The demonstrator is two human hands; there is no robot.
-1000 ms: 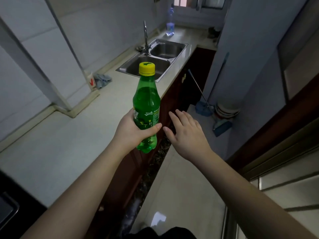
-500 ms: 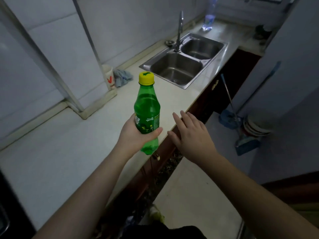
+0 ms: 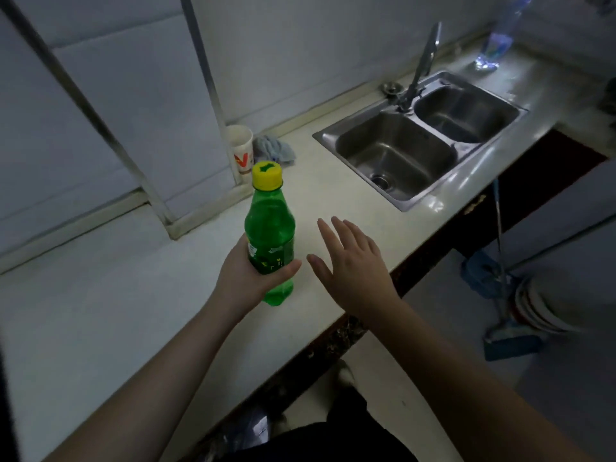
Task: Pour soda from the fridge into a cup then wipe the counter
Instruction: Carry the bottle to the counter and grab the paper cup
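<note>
Head view: the one camera, looking forward and down over a kitchen counter [image 3: 100, 328] toward a double sink [image 3: 420, 141].
Left hand: the left hand [image 3: 246, 278] is wrapped around the lower half of the soda bottle [image 3: 270, 241], fingers behind and thumb across the front, clamped on it.
Soda bottle: green, upright, yellow cap [image 3: 266, 175] in place; it appears to be carried just above the worktop, though contact with the surface cannot be told.
Right hand: the right hand [image 3: 353, 268] hovers just beside the bottle, fingers spread and holding nothing.
Cup: a paper cup [image 3: 240, 148] stands upright at the back wall, beside the foot of a metal frame post [image 3: 213, 95], well beyond the bottle.
Cloth: a crumpled blue-grey cloth [image 3: 275, 151] lies just right of the cup, seemingly touching it.
Step in hand: judged as bringing the bottle toward the cup; no pouring done, the wipe not begun.
Next move: likely the free hand unscrews the cap while the other steadies the bottle, or draws the cup forward.
Edges: the counter's front edge [image 3: 366, 315] runs diagonally close below the right hand; the sink rim lies farther right.
Open room: bare worktop lies between bottle and cup, and to the left.
</note>
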